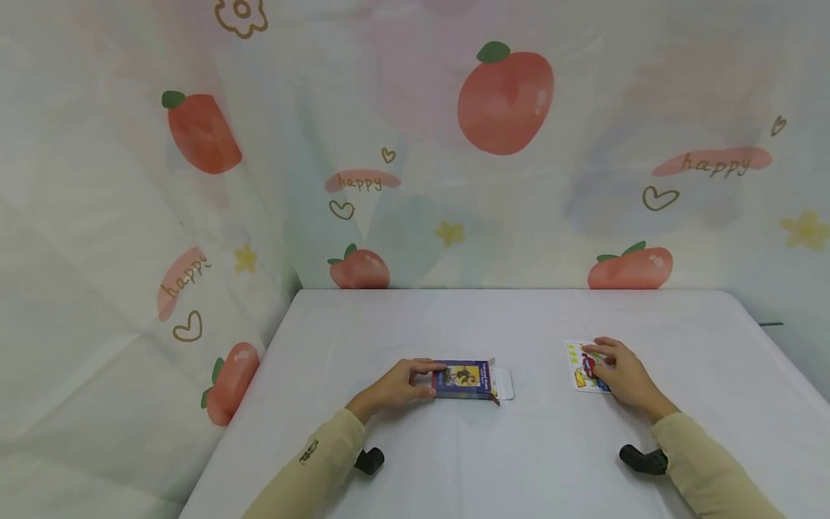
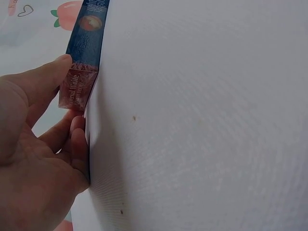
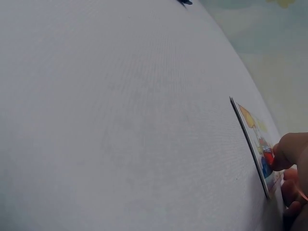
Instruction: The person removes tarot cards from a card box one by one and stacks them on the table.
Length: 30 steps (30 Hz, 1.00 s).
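A dark blue card box [image 1: 462,379] with a yellow picture lies on the table, its end flap standing out to the right. My left hand [image 1: 402,383] holds its left end, the thumb and fingers on opposite sides. In the left wrist view the box's reddish end [image 2: 77,89] carries the words "Waite" and part of "Universal". Farther right, my right hand [image 1: 619,375] pinches a thin stack of picture cards [image 1: 579,367] with a white border. In the right wrist view the thumb presses on the stack's colourful face [image 3: 257,144]; the other fingers are partly hidden.
A white cloth covers the table [image 1: 493,454]. Behind and to the left hangs a printed curtain [image 1: 415,108] with peaches and hearts. Black curved pieces [image 1: 642,459] stick out by both sleeves.
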{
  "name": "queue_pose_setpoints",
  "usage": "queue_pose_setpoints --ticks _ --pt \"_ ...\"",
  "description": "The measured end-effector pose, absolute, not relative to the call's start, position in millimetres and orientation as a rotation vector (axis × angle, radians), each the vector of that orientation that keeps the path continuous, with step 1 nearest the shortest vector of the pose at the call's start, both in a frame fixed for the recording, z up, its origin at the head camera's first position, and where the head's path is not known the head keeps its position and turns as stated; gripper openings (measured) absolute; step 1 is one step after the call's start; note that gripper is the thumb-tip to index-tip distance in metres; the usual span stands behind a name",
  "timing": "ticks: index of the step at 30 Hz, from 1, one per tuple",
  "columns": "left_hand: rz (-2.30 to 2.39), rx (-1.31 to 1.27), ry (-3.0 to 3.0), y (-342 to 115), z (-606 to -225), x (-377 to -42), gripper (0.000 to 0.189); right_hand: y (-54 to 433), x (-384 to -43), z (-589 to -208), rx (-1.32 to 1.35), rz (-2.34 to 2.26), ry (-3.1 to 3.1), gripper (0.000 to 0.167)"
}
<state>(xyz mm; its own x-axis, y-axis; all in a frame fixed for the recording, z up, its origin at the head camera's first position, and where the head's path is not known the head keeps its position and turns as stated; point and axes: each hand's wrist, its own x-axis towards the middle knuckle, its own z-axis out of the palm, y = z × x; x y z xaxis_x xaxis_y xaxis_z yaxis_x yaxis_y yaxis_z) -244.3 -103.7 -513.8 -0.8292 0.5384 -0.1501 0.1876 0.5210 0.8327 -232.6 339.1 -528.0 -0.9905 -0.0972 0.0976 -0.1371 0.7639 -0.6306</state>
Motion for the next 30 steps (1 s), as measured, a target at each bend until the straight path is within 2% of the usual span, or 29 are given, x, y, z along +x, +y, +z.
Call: queue_pose_setpoints --ticks 30 --pt "1.255 0.572 2.36 -103.3 -518.8 -246.1 0.049 342.6 -234.2 -529.5 0.18 1.074 -2.922 0.041"
